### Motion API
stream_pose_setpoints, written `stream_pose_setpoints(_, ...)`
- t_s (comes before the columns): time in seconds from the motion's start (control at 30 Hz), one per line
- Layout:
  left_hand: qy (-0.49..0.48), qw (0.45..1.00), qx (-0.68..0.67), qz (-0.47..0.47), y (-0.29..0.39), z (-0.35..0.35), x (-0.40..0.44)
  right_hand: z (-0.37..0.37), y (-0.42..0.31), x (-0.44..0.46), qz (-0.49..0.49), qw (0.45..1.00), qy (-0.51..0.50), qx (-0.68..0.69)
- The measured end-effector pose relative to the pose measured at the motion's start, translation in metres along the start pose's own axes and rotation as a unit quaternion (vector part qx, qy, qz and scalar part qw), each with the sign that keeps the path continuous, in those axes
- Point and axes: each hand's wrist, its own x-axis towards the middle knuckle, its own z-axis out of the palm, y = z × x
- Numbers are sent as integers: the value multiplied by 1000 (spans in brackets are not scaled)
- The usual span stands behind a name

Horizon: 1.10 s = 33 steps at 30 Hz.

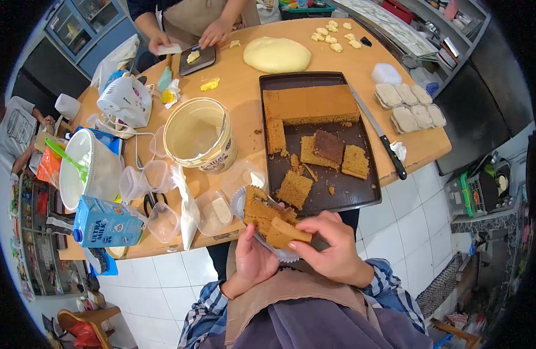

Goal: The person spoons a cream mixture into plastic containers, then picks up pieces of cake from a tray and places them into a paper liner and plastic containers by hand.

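Evidently the right hand [332,241] has its fingers pinched on a flat cake piece [286,234], just above a white fluted liner [239,203] that holds more brown cake [259,210]; the left hand [256,262] supports this liner at its near side, thumb raised beside it, though I cannot tell how its other fingers stand, hidden as they are; all this is in front of the apron, at the near edge of the wooden counter [419,142]; just beyond lies a dark baking tray [355,195], with a large cake slab [311,104] along its far side and loose cut squares [355,161] nearer; a long knife [384,139] lies along its right side; left of the tray stands an open bucket [221,152], with a white piping bag [188,212] nearer the edge.
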Motion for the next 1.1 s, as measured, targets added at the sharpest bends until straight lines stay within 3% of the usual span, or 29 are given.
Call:
stream_pose_setpoints(0.1,9,1000,-15,5,1,-1,0,2,-1,-1,-47,994,7,-99)
stream_pose_setpoints(0.23,22,999,-36,-1,6,2,-3,-8,-3,9,-50,997,-13,-59)
stream_pose_setpoints(0.3,57,997,-43,3,6,-1,-4,-14,11,19,-62,994,41,-75)
stream_pose_setpoints(0.43,67,996,-39,37,12,1,-8,-13,57,43,17,960,4,-278)
stream_pose_setpoints(0.57,87,994,-26,54,16,0,-12,3,60,48,57,942,-33,-328)
stream_pose_setpoints(0.9,35,998,-26,38,19,-4,-10,5,58,50,170,960,-22,-222)
stream_pose_setpoints(1.0,34,998,-36,35,18,-6,-9,10,58,48,121,943,-42,-308)
stream_pose_setpoints(1.1,31,998,-21,48,21,-6,-10,1,56,45,91,953,-19,-290)
